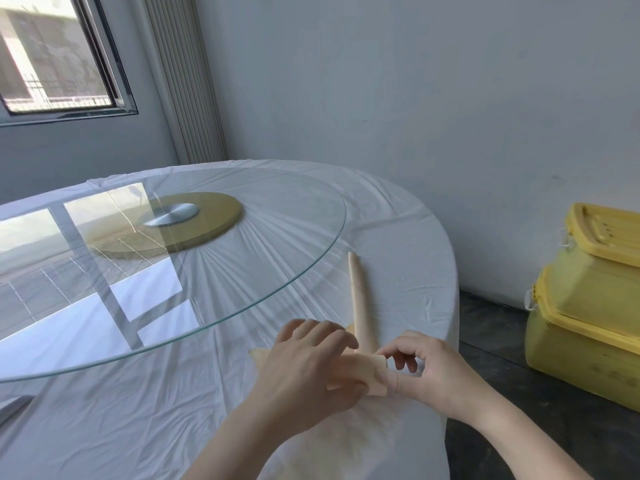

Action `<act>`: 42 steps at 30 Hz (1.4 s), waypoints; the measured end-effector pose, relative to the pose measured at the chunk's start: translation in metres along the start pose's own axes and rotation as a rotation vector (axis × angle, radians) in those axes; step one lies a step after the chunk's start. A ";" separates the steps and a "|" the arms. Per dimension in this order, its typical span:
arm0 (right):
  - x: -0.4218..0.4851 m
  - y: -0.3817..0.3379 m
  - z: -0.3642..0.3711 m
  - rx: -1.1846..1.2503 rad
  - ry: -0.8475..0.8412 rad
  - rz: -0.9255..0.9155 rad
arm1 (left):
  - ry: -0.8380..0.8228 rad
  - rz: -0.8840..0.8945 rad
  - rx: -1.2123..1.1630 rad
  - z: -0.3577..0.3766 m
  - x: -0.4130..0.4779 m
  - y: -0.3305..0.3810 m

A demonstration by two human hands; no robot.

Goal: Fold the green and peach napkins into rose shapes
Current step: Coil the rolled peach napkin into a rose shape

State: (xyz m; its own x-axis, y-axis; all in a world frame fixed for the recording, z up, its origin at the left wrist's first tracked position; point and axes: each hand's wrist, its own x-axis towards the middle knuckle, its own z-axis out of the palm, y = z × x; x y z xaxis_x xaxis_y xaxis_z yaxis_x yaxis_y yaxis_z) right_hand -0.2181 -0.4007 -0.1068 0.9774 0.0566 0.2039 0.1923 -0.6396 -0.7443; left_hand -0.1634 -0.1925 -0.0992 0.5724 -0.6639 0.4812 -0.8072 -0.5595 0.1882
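At the near edge of the table (pixel 398 230), just outside the rim of the glass turntable (pixel 322 258), the peach napkin (pixel 358 296) lies as a long rolled strip. Its far tip points away from the person and its near end is gathered between both hands. The green napkin is not in view.

The step in hand looks like coiling the strip's near end into the rose's core. To do it well, the coil should start tight and level, with the lower edge flush so the bloom can stand. The free length should feed in under light tension rather than slack, and the pinch should sit close to the coil so it cannot spring open.

The left hand (pixel 308 365) arches over the bundle from the left, fingers curled down onto the cloth and wrist low. The right hand (pixel 433 372) comes in from the right, with thumb and forefinger pinching the flat folded end and the other fingers bent. Both hands are close together, clamped on the napkin.
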 end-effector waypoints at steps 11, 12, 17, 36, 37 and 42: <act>0.007 0.003 0.002 0.009 0.047 -0.045 | 0.071 -0.003 0.028 0.008 -0.003 -0.006; 0.004 0.002 0.002 -0.017 0.029 -0.045 | 0.069 -0.012 0.024 0.009 -0.003 -0.006; 0.004 0.002 0.007 -0.120 0.066 -0.075 | 0.045 -0.036 0.010 0.008 -0.003 -0.003; -0.003 -0.003 0.002 0.106 -0.045 -0.054 | -0.184 -0.090 -0.078 -0.013 -0.003 0.005; -0.005 -0.004 0.002 0.065 -0.034 -0.059 | -0.192 -0.096 -0.079 -0.013 -0.003 0.005; -0.011 -0.012 0.005 -0.028 0.027 -0.105 | -0.184 -0.110 -0.081 -0.008 -0.003 -0.002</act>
State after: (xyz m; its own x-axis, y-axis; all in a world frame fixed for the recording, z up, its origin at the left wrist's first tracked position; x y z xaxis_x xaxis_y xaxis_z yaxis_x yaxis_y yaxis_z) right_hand -0.2311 -0.3895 -0.1031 0.9493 0.1038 0.2969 0.2903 -0.6523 -0.7001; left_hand -0.1648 -0.1852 -0.0948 0.6682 -0.6848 0.2908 -0.7432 -0.5969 0.3022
